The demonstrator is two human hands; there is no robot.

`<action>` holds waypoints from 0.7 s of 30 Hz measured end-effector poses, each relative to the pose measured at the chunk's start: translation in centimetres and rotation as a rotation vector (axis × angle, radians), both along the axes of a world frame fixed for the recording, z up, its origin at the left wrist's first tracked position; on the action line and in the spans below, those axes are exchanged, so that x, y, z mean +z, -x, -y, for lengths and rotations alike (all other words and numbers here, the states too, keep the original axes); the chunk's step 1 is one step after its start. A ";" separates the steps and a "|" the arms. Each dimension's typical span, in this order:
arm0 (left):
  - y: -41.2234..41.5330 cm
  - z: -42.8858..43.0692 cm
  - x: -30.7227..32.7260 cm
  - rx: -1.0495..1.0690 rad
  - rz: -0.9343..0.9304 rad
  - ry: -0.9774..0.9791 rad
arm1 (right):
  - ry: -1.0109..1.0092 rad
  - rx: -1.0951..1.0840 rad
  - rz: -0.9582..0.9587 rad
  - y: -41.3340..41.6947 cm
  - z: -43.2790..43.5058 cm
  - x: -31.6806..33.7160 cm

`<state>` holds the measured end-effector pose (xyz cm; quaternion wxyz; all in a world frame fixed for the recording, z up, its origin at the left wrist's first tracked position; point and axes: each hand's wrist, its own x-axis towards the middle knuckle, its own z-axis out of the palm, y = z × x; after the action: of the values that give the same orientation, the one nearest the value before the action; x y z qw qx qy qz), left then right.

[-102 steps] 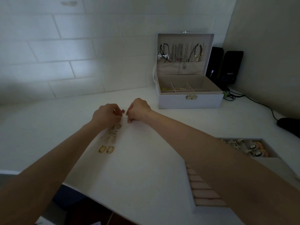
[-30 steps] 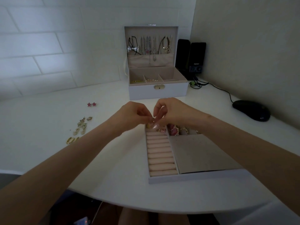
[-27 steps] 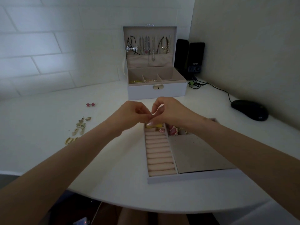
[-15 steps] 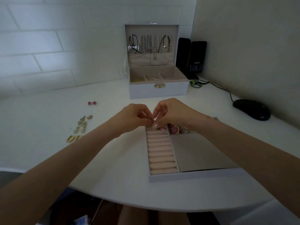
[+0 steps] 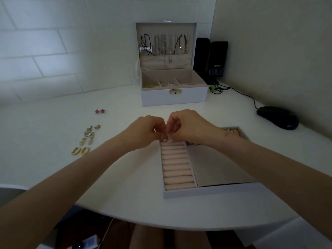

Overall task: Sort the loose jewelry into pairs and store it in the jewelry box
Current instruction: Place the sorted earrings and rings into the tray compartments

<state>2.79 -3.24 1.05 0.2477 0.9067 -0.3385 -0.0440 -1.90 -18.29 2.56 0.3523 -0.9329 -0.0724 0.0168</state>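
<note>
Two star studs (image 5: pixel 97 111), two gold hoops (image 5: pixel 74 152), two speakers (image 5: pixel 218 56)

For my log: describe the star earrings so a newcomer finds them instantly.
Start at the open jewelry box by the wall. Left of it on the table lies a column of paired earrings; the star earrings head it. Only they are pink.

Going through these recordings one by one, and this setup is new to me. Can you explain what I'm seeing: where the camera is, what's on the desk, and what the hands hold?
No robot here: a person wears one camera on the head, looking down at their bare hands. The left hand and right hand meet over the far end of a ring tray, both pinching a small yellow piece, too small to identify. On the white desk lie pink star earrings, gold hoop earrings, an open jewelry box and a black mouse.
</note>
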 end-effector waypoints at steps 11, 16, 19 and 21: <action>-0.4 0.1 0.0 0.011 0.033 -0.057 | 0.146 0.038 0.097 -0.3 -0.3 -0.4; -0.6 0.4 -0.3 0.009 0.051 -0.163 | 0.086 0.038 0.064 -0.3 -0.3 -0.3; -0.7 0.5 -0.3 -0.001 0.095 -0.250 | 0.076 0.049 0.062 -0.3 -0.4 -0.3; -0.7 0.7 -0.3 0.004 0.138 -0.289 | 0.081 0.064 0.063 -0.3 -0.5 -0.4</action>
<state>3.53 -3.94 0.80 0.0911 0.9345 -0.3430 -0.0294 -1.63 -17.80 2.14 0.3109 -0.9437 -0.1127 0.0018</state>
